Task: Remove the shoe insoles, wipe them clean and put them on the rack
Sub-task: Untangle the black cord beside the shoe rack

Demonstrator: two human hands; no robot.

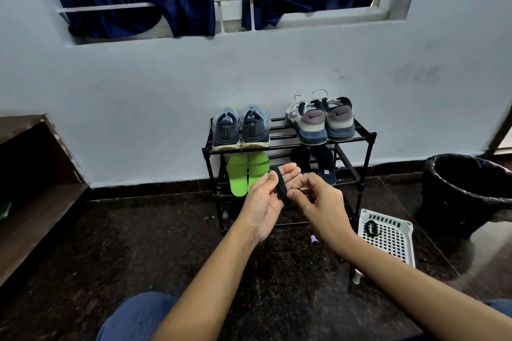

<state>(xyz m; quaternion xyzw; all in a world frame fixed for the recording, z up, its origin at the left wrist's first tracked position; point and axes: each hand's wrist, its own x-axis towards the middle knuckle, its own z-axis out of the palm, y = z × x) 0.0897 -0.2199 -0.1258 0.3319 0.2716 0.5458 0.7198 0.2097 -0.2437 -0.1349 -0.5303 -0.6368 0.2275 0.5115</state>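
Left grip [266,199] lies wide, palm up, a black strip [278,187] across it, right grip [318,202] pinching the strip's near end, just before the rack [370,136] whose middle shelf carries green insoles [243,171] and dark insoles [321,163]; a jerked pull could knock these overhanging insoles to the floor [138,243].

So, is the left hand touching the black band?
Touching. The head view shows the black band lying across the open palm of the left hand.
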